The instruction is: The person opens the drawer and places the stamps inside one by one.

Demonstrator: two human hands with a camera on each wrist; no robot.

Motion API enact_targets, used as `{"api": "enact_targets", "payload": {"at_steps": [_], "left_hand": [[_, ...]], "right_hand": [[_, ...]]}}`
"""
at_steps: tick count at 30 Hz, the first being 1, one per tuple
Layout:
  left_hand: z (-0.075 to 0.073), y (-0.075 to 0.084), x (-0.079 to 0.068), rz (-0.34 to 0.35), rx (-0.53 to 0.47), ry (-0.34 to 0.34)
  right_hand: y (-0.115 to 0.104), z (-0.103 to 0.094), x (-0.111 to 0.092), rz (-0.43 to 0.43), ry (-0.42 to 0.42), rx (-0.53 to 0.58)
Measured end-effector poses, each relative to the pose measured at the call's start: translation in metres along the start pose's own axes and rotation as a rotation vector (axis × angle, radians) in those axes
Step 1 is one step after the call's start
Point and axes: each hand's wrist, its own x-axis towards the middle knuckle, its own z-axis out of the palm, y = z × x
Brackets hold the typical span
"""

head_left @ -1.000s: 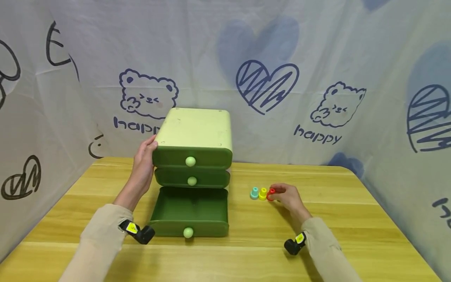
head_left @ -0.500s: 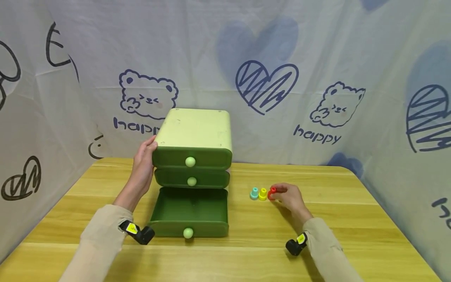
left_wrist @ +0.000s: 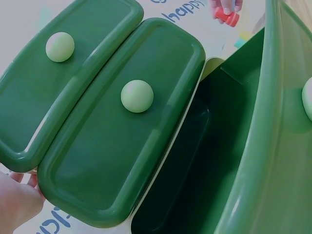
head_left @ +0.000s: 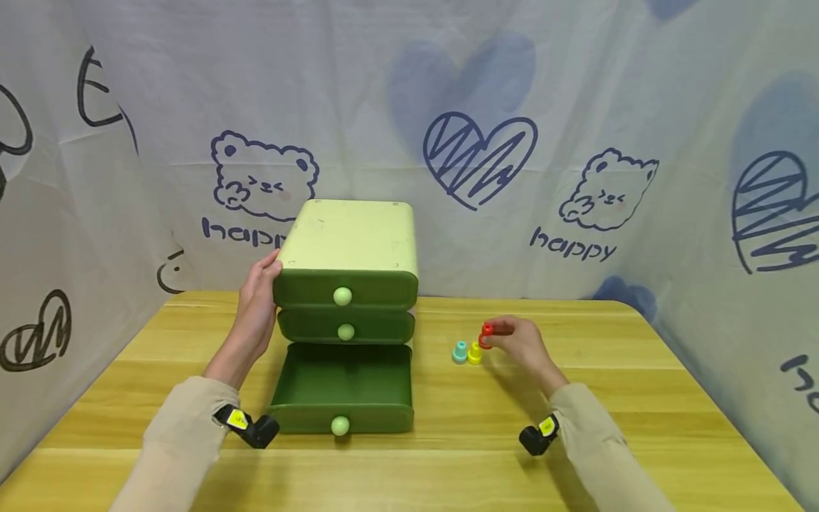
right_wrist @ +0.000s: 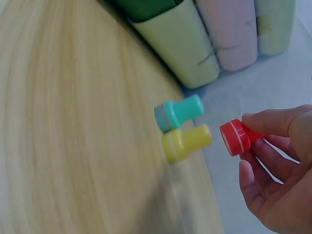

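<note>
My right hand point(head_left: 523, 350) pinches a small red stamp point(right_wrist: 236, 137) between thumb and fingers, raised over the table. Its handle end is partly covered by the fingertips. A yellow stamp point(head_left: 474, 354) and a teal stamp point(head_left: 459, 353) stand side by side on the table, just below and left of it. My left hand point(head_left: 254, 309) rests against the left side of a drawer cabinet point(head_left: 352, 236), some fingers hidden behind its edge. The cabinet's bottom drawer point(left_wrist: 234, 122) is pulled out, with nothing visible inside. Both upper drawers are closed.
The wooden table point(head_left: 461, 462) spreads around the cabinet and stamps. A printed cloth point(head_left: 371, 92) hangs behind the table and along both sides. The pulled-out drawer's front, with a round knob point(head_left: 340, 426), juts toward me.
My right hand has lifted the red stamp off the table, up and slightly left, beside the yellow one. The left hand keeps its place on the cabinet; the head view has shifted slightly.
</note>
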Motion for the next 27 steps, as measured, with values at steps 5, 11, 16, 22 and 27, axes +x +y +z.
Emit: {"api": "enact_targets", "payload": {"at_steps": [5,11,16,22,27], "left_hand": [[0.0,0.0,0.0,-0.001,0.0,-0.006],[0.0,0.001,-0.001,0.0,0.008,-0.013],[-0.001,0.001,-0.001,0.003,0.014,-0.01],[0.0,0.0,0.0,0.005,0.009,-0.011],[-0.001,0.0,0.0,0.004,0.012,-0.009]], "right_hand": [[-0.013,0.005,-0.003,-0.038,-0.037,-0.003],[-0.026,0.013,-0.007,-0.071,-0.059,-0.01],[-0.036,0.024,-0.011,-0.115,-0.105,-0.046],[-0.045,0.035,-0.015,-0.165,-0.177,-0.085],[-0.053,0.041,-0.017,-0.238,-0.226,-0.089]]}}
